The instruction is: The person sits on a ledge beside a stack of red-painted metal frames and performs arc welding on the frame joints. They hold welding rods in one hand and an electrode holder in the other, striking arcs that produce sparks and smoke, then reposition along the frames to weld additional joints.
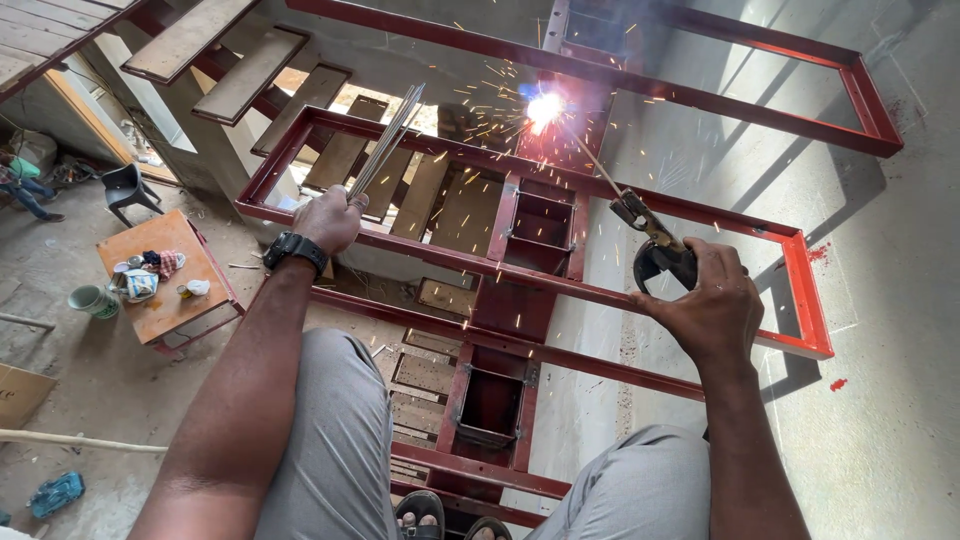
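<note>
Left hand (330, 218) gripping a bundle of spare rods (385, 142) above the red steel frame (560, 280); right hand (705, 305) closed around the rod holder (655, 250), arc burning at the joint (543, 107)—welding apparently underway, steady feed likely needed next.

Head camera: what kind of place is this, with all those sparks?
Probably a building site where a staircase is being built. The right hand holds a welding holder sparking against a red steel stair frame. The left hand holds spare welding rods above a dusty concrete floor.
</note>
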